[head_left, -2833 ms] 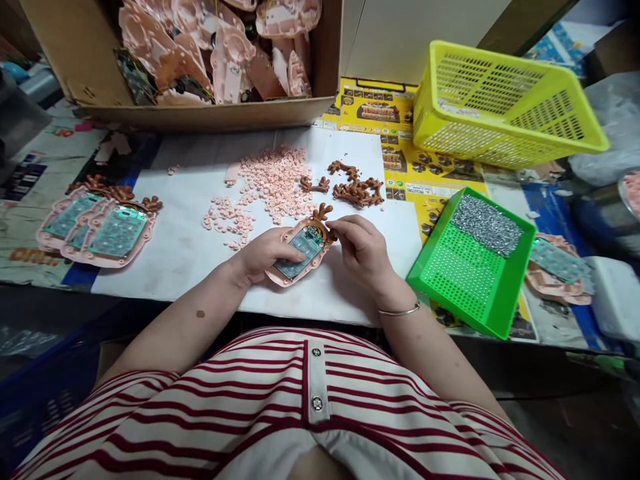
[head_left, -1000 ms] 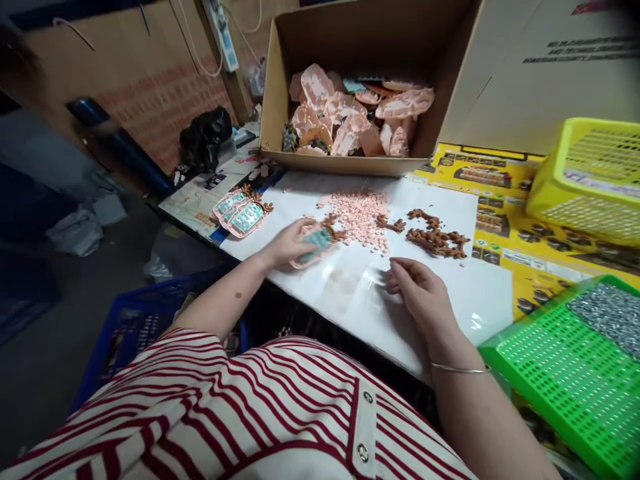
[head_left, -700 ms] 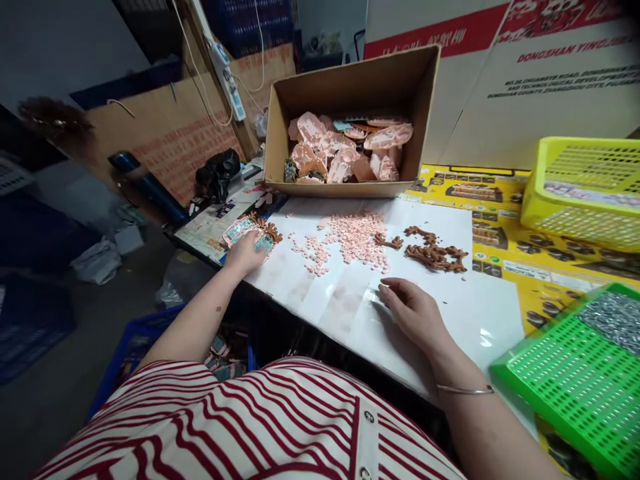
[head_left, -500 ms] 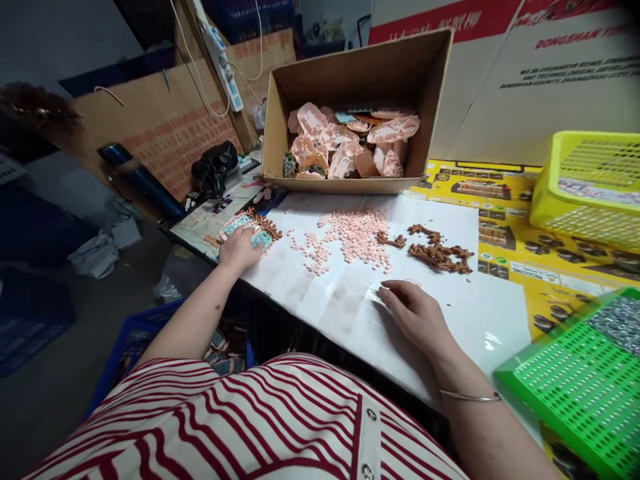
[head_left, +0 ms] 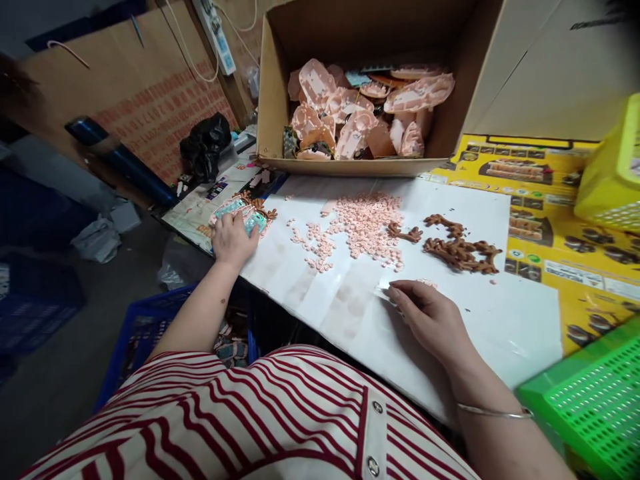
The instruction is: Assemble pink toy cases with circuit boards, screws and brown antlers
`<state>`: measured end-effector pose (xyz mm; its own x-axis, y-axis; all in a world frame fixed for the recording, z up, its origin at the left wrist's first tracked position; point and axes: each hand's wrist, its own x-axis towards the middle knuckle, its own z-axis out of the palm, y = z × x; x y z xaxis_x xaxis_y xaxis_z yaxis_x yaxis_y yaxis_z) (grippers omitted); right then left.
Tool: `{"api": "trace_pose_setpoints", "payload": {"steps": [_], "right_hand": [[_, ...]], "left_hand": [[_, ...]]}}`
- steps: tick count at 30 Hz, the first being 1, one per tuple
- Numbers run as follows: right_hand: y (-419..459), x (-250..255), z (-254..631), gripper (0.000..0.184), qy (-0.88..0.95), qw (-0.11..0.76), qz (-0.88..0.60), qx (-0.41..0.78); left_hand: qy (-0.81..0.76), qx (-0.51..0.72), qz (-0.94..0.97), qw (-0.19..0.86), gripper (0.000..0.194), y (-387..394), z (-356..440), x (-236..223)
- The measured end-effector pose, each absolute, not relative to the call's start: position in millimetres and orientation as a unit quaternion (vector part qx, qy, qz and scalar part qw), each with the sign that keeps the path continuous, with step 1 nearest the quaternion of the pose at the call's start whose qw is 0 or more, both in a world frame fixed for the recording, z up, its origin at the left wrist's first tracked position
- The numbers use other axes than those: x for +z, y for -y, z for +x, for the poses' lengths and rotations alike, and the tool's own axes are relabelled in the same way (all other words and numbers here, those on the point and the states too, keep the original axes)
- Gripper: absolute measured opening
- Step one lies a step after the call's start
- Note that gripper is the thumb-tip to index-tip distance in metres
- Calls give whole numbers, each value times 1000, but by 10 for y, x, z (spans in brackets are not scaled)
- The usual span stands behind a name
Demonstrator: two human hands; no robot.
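My left hand (head_left: 234, 241) lies over teal pieces with pale pink edges (head_left: 255, 221) at the left of the work surface, thumb and fingers apart on them. Brown antler-shaped parts (head_left: 260, 205) stick out along their far side. My right hand (head_left: 433, 317) hovers near the front, thumb and index finger pinched together; what sits at the fingertips is too small to name. Ahead of it spreads a pile of small pale pink pieces (head_left: 367, 223). More brown antler-shaped parts (head_left: 457, 255) lie to the right of that pile.
Behind the piles stands a cardboard box (head_left: 360, 167) holding pink plastic shells (head_left: 355, 133). At the right are a yellow basket (head_left: 605, 180) and a green perforated tray (head_left: 595, 400). A black plastic bag (head_left: 205, 143) sits at the back left. Below the table edge is a blue crate (head_left: 133, 340).
The view has moved closer and tipped down. My left hand's fingers have spread further over the teal pieces. The right hand keeps its pinch in nearly the same place.
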<state>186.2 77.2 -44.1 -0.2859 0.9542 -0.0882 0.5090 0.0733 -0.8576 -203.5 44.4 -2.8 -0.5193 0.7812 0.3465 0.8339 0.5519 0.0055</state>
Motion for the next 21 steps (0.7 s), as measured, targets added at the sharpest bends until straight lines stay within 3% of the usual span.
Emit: {"api": "trace_pose_setpoints", "payload": {"steps": [6,13,17,21], "right_hand": [[-779,-476,1864,49,681,260,-527,437],[-814,-456,1839,45,686,259,-528,429],[-834,-421,1810,45,683,264,-526,432],[-845,-406,1798,43,687,265,-515,439]], "left_hand": [[791,-200,-551,174,53,-698,-1910,91],[680,-399,-608,92,37,-2304,-1675,505],[709,-365,-603,9,45,-3033,-1581,790],[737,-324,-589,-66,23,-3252,-1582,959]]}}
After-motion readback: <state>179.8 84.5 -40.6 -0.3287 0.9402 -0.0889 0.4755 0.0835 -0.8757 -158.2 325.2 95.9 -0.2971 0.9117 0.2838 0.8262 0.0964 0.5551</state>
